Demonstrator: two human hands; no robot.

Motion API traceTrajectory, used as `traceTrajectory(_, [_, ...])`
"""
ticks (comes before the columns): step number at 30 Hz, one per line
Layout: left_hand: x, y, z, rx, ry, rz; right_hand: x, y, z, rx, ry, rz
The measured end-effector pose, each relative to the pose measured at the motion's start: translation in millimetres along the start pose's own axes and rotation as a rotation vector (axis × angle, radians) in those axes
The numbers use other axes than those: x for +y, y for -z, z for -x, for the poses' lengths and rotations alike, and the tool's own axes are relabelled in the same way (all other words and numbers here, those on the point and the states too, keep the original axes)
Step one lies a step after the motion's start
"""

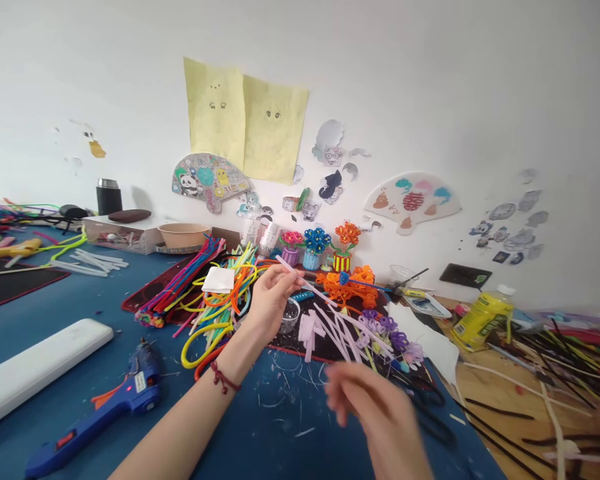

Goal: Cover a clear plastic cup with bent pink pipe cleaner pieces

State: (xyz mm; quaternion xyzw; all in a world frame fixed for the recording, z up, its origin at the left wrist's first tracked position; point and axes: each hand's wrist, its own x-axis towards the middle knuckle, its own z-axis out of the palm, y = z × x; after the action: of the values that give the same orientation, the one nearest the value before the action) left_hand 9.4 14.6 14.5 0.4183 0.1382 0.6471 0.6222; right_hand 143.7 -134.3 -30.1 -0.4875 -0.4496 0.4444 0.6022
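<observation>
R hand (375,417) (blurred) spread, L hand (270,300) pinching thin pale-pink pipe cleaner (305,283).

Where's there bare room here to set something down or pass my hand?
Bare blue mat lies between the white bar and the pipe-cleaner heap, beyond the blue glue gun. Below your left hand, the mat holds only thin scraps. Crowded: the heap and the wooden table at right, under dark stems.
</observation>
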Motion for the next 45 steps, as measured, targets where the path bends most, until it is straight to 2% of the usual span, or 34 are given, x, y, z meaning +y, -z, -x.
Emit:
traceTrajectory(3, [-0.5,6.9,0.7,-0.003,0.026,0.076,-3.5,-22.3,-55.8,-0.145,-0.103,-0.092])
traceTrajectory(6, [-2.6,11.5,2.7,-0.010,0.045,0.095,-5.7,-35.5,-93.9,-0.080,-0.018,-0.323])
traceTrajectory(9, [-4.9,12.1,6.5,-0.008,0.077,0.053,-2.2,-39.1,-109.5,0.056,0.023,-0.501])
traceTrajectory(13, [-7.4,7.1,15.6,-0.057,0.103,-0.066,6.1,-36.6,-109.1,0.110,0.018,-0.569])
traceTrajectory(20, [-6.8,-1.5,27.9,-0.276,0.108,-0.315,6.7,-27.6,-102.5,0.165,0.060,-0.504])
traceTrajectory(27, [-7.9,-1.6,28.4,-0.366,-0.044,-0.508,6.2,-16.9,-105.4,0.252,0.063,-0.468])
traceTrajectory(30, [-8.5,-1.9,29.9,-0.357,-0.055,-0.542,7.6,-14.6,-107.1,0.255,0.049,-0.486])
traceTrajectory(35, [-11.7,-4.6,33.0,-0.211,0.014,-0.412,11.9,-19.2,-107.6,0.193,0.036,-0.699])
traceTrajectory(38, [-13.4,-5.7,33.7,-0.159,0.058,-0.333,14.5,-23.3,-106.2,0.129,0.020,-0.751])
traceTrajectory(40, [-13.2,-4.8,33.2,-0.176,0.090,-0.312,15.7,-22.7,-106.7,0.114,0.012,-0.743])
traceTrajectory(42, [-11.6,-2.0,31.3,-0.219,0.139,-0.338,16.5,-18.1,-109.5,0.153,0.023,-0.737])
traceTrajectory(45, [-8.0,5.4,26.8,-0.289,0.188,-0.569,17.5,-7.4,-116.1,0.277,0.062,-0.710])
